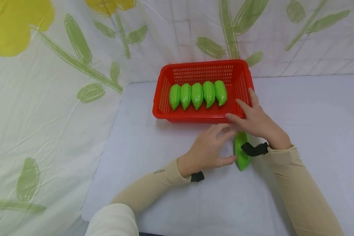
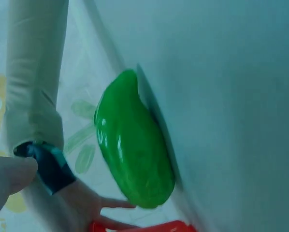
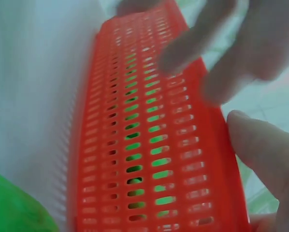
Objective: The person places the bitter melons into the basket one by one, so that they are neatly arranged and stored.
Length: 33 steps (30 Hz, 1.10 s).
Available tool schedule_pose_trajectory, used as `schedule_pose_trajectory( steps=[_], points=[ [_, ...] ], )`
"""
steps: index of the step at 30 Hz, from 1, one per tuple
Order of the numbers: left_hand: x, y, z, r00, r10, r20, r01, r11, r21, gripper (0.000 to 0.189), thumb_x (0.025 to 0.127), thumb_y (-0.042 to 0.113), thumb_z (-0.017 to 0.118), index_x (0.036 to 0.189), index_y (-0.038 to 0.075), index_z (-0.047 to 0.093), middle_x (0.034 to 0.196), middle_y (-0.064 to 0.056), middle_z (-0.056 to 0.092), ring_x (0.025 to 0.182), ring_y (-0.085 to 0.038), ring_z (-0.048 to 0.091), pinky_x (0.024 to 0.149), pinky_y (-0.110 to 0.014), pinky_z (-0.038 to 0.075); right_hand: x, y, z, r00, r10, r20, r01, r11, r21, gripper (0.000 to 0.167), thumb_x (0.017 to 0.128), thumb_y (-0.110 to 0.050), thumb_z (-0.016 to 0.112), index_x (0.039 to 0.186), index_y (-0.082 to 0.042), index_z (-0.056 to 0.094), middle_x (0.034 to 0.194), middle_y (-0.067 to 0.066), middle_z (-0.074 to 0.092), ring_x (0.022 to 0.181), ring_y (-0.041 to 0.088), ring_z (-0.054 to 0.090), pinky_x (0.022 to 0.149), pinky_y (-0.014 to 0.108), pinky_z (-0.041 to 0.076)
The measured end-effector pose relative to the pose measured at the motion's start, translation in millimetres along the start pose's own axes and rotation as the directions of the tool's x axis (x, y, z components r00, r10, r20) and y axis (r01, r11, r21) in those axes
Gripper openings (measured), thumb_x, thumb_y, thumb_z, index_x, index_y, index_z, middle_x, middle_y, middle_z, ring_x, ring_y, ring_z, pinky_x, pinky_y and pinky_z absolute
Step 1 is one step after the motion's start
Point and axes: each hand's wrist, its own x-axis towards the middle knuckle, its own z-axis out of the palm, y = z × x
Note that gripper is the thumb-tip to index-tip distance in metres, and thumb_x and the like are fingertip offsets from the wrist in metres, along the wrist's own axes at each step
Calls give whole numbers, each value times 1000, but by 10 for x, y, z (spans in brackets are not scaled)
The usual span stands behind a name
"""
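Observation:
A green, glossy, ridged vegetable shape with a pointed tip [image 1: 240,157] lies on the table below the basket's right front corner. My left hand [image 1: 207,149] is just to its left, fingers bent and thumb spread, and no grip on it shows. In the left wrist view the green vegetable shape [image 2: 135,145] lies apart from the left thumb [image 2: 11,179]. My right hand [image 1: 258,121] rests at the right front corner of the red basket [image 1: 194,118], fingers spread. In the right wrist view its thumb [image 3: 253,140] touches the basket's rim.
Several similar green vegetable shapes [image 1: 197,95] lie side by side in the basket, tips toward me. The table [image 1: 321,137] has a white cover. Behind it hangs a white sheet [image 1: 177,42] with printed leaves and yellow flowers.

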Motion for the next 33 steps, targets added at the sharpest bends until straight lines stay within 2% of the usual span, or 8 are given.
schedule_pose_trajectory(
  steps=[4,8,17,25,30,33],
  points=[
    [21,70,124,996,-40,74,40,999,-1,71,87,53,77,143,13,59,147,-9,51,129,-20,54,95,-27,57,-3,34,-34,999,-13,32,13,1000,18,90,101,-56,56,166,-5,20,170,11,-31,151,58,19,107,78,36],
    [83,131,218,986,-84,145,79,996,38,76,89,58,73,148,16,54,148,-7,48,129,-20,51,82,-23,59,-11,50,-64,998,-24,60,22,999,37,89,103,-55,54,167,-7,17,170,8,-33,153,56,16,108,78,34],
    [257,172,381,957,-154,244,148,988,46,76,90,63,69,150,19,52,153,-4,42,134,-20,49,76,-27,61,-46,76,-147,997,-48,60,44,997,64,90,103,-50,58,167,-7,12,173,9,-24,157,52,9,112,78,28],
    [375,224,462,920,-194,341,188,981,51,78,90,65,67,155,26,47,157,-2,37,143,-21,40,81,-29,61,-100,77,-229,997,-57,49,54,997,62,91,102,-52,59,168,-9,14,175,9,-17,158,48,10,112,78,30],
    [408,248,494,914,-186,362,183,982,41,76,90,63,67,154,27,48,150,-3,40,135,-19,43,77,-23,58,-115,102,-273,997,-45,57,42,998,48,91,102,-51,59,168,-10,13,175,11,-16,156,50,14,111,78,31],
    [407,243,508,915,-175,363,181,983,18,72,91,59,69,152,25,51,147,-3,42,130,-17,45,76,-20,55,-107,128,-277,997,-44,64,41,998,50,91,102,-51,59,168,-9,13,174,12,-16,155,52,15,110,78,33]
  ],
)
